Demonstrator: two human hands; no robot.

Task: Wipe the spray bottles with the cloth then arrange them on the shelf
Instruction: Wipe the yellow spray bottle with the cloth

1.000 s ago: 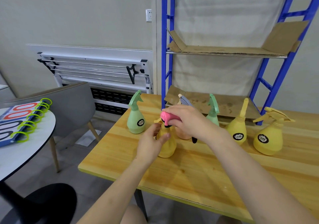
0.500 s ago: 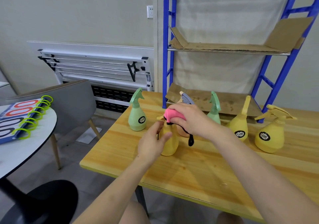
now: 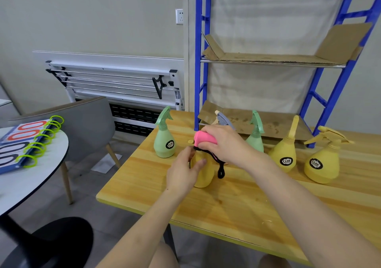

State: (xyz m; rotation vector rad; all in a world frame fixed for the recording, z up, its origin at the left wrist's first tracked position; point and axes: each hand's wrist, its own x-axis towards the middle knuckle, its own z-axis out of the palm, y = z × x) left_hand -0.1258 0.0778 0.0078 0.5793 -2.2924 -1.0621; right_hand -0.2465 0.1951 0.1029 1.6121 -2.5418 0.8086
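Six spray bottles stand on the wooden table (image 3: 237, 210), and I am working on the nearest one, a yellow bottle (image 3: 203, 172) at the front of the group. My left hand (image 3: 183, 172) wraps its fingers and thumb around the bottle's body to steady it upright. My right hand (image 3: 224, 144) clutches the pink cloth (image 3: 203, 138) and presses it over the bottle's top, so the trigger head is hidden; the cloth's black loop (image 3: 221, 169) dangles beside the bottle.

The others wait untouched: a green bottle (image 3: 165, 137) to the left, a grey-headed bottle (image 3: 223, 119) mostly hidden behind my right hand, a second green bottle (image 3: 255, 133), and two more yellow bottles (image 3: 285, 154) (image 3: 321, 160) to the right. The blue shelf (image 3: 272, 59) behind the table, lined with cardboard, holds no bottles yet, so I judge the task to be at its start.

To wipe well, I should keep the left grip low and firm so the bottle cannot tip, and draw the cloth from the head down the neck and around the belly, turning the bottle with my left hand to reach the far side. I should watch that the loop does not snag the trigger or knock the bottle just behind.
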